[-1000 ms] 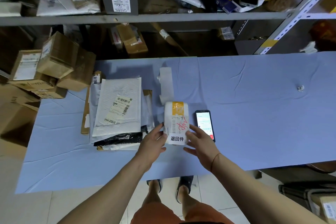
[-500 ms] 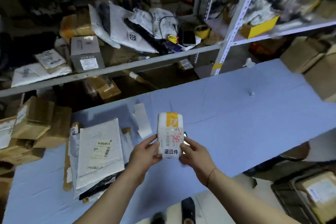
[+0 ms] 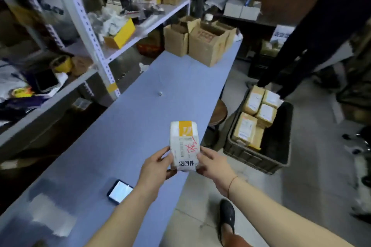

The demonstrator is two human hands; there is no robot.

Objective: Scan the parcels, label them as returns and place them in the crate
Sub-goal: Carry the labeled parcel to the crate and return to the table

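Observation:
I hold a small white parcel [image 3: 184, 142] with orange tape, red handwriting and a white return label at its near end. My left hand [image 3: 155, 168] grips its left side and my right hand [image 3: 213, 163] grips its right side. The parcel is lifted above the right edge of the blue table [image 3: 130, 126]. A dark plastic crate [image 3: 261, 158] stands on the floor to the right, holding several brown boxes with white labels [image 3: 255, 114]. A phone [image 3: 120, 191] with a lit screen lies on the table by my left forearm.
Metal shelving [image 3: 86, 32] with clutter runs along the table's left. Cardboard boxes [image 3: 200, 44] stand at the table's far end. A round stool [image 3: 218, 113] sits between table and crate. Another person's dark-clothed legs [image 3: 313, 32] stand behind the crate.
Both hands lifted the parcel off the table and my view swung right, bringing the crate into sight. The pile of parcels on the left has left the view.

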